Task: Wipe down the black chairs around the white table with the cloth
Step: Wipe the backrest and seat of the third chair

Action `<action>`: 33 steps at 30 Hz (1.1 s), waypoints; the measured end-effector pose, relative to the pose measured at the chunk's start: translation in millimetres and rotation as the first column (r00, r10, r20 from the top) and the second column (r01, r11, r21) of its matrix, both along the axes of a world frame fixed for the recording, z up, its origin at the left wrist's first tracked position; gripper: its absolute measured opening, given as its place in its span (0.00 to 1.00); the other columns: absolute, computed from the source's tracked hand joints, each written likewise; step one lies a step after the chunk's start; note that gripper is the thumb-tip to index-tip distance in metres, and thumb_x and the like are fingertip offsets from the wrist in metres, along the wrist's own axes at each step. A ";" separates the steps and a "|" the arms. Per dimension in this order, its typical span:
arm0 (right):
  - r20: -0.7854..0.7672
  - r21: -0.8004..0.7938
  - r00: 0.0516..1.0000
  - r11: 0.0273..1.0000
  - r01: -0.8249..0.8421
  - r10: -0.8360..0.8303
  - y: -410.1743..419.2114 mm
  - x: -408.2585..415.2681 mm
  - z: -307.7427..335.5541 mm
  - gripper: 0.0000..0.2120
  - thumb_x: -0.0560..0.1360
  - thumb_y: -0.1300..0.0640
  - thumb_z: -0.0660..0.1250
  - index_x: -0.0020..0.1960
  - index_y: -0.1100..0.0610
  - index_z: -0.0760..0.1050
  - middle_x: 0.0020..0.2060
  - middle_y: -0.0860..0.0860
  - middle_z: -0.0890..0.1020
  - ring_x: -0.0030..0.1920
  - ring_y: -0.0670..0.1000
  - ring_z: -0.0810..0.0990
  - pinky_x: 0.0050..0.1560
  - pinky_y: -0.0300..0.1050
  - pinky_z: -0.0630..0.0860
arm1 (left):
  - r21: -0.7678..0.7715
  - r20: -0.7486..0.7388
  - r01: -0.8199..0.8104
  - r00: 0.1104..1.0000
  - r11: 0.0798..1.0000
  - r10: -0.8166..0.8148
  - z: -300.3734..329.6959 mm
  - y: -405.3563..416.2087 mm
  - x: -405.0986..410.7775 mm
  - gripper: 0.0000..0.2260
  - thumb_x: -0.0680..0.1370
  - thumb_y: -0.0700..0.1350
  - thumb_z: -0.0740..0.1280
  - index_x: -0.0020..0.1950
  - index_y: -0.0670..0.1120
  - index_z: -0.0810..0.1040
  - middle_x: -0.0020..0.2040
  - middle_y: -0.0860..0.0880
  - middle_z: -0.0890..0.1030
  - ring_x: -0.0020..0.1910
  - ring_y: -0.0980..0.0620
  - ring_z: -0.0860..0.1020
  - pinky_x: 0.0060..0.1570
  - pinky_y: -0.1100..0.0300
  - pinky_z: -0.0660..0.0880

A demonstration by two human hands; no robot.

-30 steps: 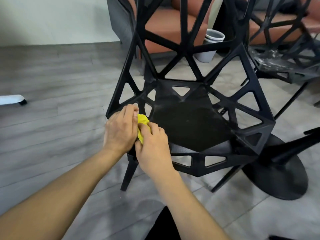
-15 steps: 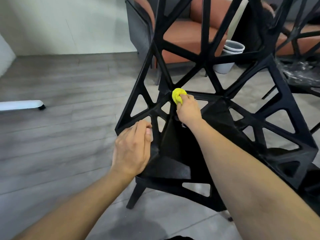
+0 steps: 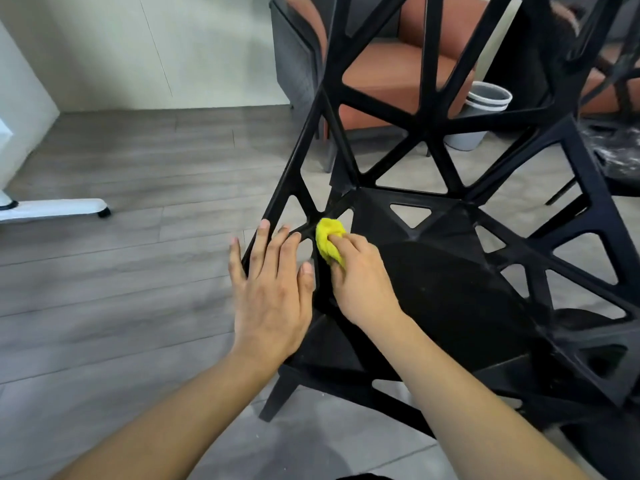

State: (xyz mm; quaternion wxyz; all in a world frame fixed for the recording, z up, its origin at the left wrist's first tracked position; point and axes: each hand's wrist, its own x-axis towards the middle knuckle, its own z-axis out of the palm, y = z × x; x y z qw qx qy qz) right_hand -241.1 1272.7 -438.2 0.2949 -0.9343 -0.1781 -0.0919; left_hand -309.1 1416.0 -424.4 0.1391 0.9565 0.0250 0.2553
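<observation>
A black chair (image 3: pixel 450 299) with a lattice of triangular openings fills the middle and right of the head view. My right hand (image 3: pixel 360 278) grips a bunched yellow cloth (image 3: pixel 329 240) and presses it against a strut at the seat's left rear corner. My left hand (image 3: pixel 273 282) lies with straight, spread fingers on the chair's left side frame, just left of the cloth. A second black chair (image 3: pixel 620 157) shows partly at the right edge.
An orange sofa (image 3: pixel 398 74) stands behind the chair, with a grey bin (image 3: pixel 478 116) beside it. A white wheeled base (image 3: pixel 55 207) lies on the grey wood floor at left. Open floor stretches to the left.
My right hand has brought the cloth down and left along the strut, next to my left hand. My left hand's fingers have straightened and spread on the side frame. The view has moved closer.
</observation>
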 end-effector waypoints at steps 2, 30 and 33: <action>0.031 -0.036 0.999 0.999 0.040 -0.039 10.0 27.2 -4.6 0.21 0.78 0.62 0.64 0.70 0.58 0.72 0.65 0.57 0.74 0.62 0.61 0.72 0.65 0.57 0.70 | 0.000 -0.014 -0.007 1.000 1.000 0.007 -0.9 -0.2 0.8 0.20 0.84 0.50 0.51 0.70 0.43 0.72 0.73 0.45 0.72 0.79 0.46 0.59 0.74 0.39 0.56; -0.020 0.001 0.999 0.999 -0.048 0.048 36.2 -2.1 20.4 0.17 0.78 0.58 0.62 0.65 0.56 0.76 0.57 0.57 0.75 0.55 0.61 0.73 0.56 0.60 0.73 | -0.605 0.173 0.277 0.961 0.747 -0.216 7.6 16.9 0.5 0.21 0.83 0.52 0.51 0.74 0.47 0.67 0.73 0.50 0.69 0.74 0.54 0.65 0.73 0.46 0.62; -0.002 0.019 0.993 0.993 -0.120 0.120 44.2 -30.6 24.1 0.20 0.76 0.56 0.60 0.67 0.56 0.75 0.57 0.56 0.75 0.54 0.61 0.73 0.57 0.61 0.72 | -0.893 0.121 0.242 0.941 0.380 -0.316 26.9 37.1 4.5 0.20 0.82 0.53 0.53 0.73 0.53 0.67 0.71 0.52 0.72 0.72 0.60 0.68 0.74 0.57 0.63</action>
